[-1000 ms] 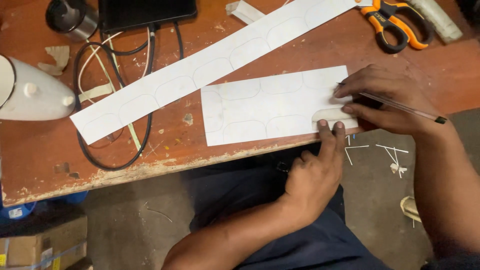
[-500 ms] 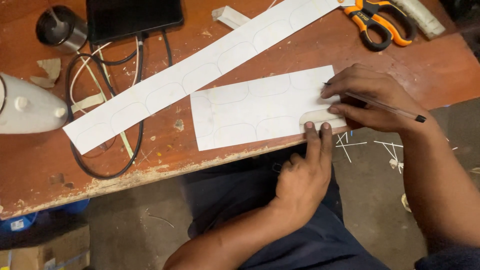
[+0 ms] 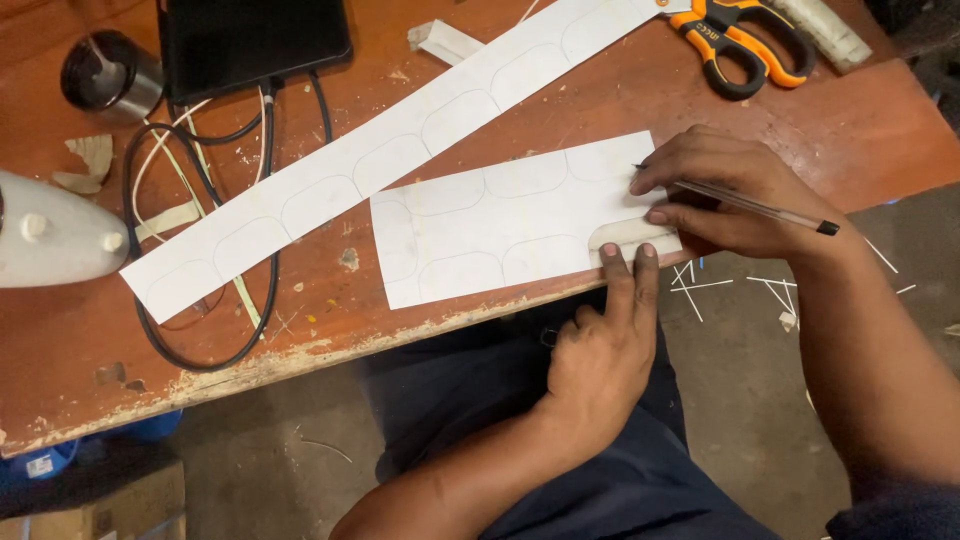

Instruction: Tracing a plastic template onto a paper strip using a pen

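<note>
Two hands work one white paper sheet (image 3: 500, 235) lying flat near the front edge of the bench (image 3: 860, 130); judged light, limp and easily creased, it is best pinned flat. Left hand (image 3: 600, 350) presses two extended fingertips on a small template (image 3: 630, 235) at the sheet's right end, while right hand (image 3: 725, 190) is closed around a pen (image 3: 750, 205), tip on the paper.

Setting: a small craft workshop, probably a cutting or pattern-making bench. Evidence recorded: a worn, red-brown wooden worktable (image 3: 880, 130) with a chipped, paint-flecked front edge; orange-handled scissors (image 3: 745, 45) lay at the far side; long white paper strips (image 3: 400, 150) carried traced rounded outlines; paper offcuts (image 3: 85, 160) and thin slivers littered table and concrete floor (image 3: 250, 470); a black cable (image 3: 200, 330) looped across the top; cardboard box (image 3: 100, 505) stood below.
</note>
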